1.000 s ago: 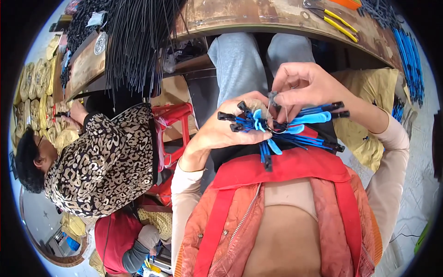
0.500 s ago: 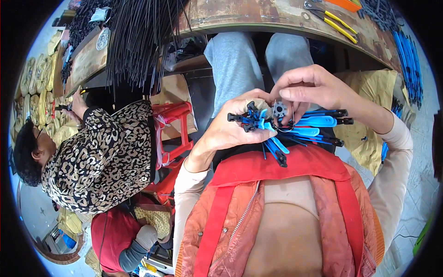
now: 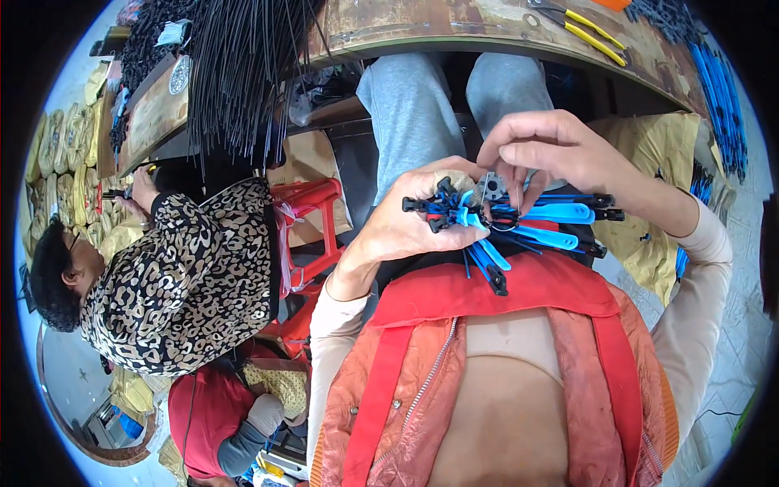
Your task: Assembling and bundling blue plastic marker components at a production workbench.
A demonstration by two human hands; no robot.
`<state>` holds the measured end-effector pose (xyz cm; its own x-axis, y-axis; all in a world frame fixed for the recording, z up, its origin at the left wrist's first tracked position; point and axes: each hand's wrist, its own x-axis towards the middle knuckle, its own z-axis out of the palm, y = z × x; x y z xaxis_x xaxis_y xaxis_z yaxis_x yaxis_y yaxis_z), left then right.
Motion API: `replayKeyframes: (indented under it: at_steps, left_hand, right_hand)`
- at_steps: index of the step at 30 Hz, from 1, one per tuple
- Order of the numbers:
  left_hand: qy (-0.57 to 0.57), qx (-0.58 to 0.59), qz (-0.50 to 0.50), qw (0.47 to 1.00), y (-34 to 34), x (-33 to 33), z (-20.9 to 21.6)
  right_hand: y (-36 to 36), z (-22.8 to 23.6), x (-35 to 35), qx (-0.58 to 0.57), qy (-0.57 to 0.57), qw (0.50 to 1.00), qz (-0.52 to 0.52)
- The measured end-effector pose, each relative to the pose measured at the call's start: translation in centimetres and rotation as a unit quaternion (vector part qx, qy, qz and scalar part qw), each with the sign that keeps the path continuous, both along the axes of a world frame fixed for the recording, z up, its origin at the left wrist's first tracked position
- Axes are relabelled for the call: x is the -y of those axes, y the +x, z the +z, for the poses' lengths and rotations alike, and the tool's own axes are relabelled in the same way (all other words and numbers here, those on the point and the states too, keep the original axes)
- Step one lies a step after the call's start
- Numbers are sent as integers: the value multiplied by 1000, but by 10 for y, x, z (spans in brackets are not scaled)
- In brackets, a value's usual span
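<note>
A bundle of blue and black plastic sticks [image 3: 560,213] lies across my lap, its black-tipped ends fanning out on both sides. My left hand [image 3: 398,215] is closed around the bundle's left part. On top of the bundle, between my hands, sits a small grey toothed piece shaped like a gear [image 3: 492,186]. A thin wire loops round the sticks just below it. Over the bundle, my right hand [image 3: 560,150] has its fingers bent and pinched by the wire. It seems to grip the wire, though the fingertips are partly hidden.
Ahead stands a worn wooden table [image 3: 422,24] with yellow-handled pliers [image 3: 596,36] and a mass of thin black rods [image 3: 235,73]. More blue sticks [image 3: 718,105] stand at the far right. On my left, a person in a patterned top [image 3: 178,276] works beside a red stool [image 3: 324,219].
My right hand has shifted slightly, its fingertips closer together at the wire. My left hand keeps its hold on the bundle. The whole view has moved a little.
</note>
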<state>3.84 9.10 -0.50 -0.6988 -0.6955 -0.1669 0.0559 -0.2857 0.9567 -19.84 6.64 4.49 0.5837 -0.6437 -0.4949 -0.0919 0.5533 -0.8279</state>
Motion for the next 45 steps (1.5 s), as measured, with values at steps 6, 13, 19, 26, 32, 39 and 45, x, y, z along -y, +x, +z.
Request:
replayKeyframes:
  at_steps: [6,13,19,26,32,39,45]
  left_hand:
    - [-88,46,-50,994,3,2,-1]
    - [-155,9,-33,987,5,0,-14]
    - [-56,43,-10,997,4,-12,-12]
    - [-42,16,13,999,2,-22,-19]
    - [-31,18,15,999,7,-23,-19]
    - [-84,46,80,992,14,-28,-18]
    - [-56,63,68,994,30,-33,-41]
  right_hand:
    - [5,3,-5,-60,-77,993,62]
    - [5,-5,-11,-36,-66,995,65]
    - [4,-14,-21,-20,-83,994,63]
    - [3,-23,-27,-6,-107,992,62]
    - [7,-27,-24,3,-120,989,85]
    - [20,-46,-2,53,-132,980,138]
    - [20,-81,-8,167,-212,954,127]
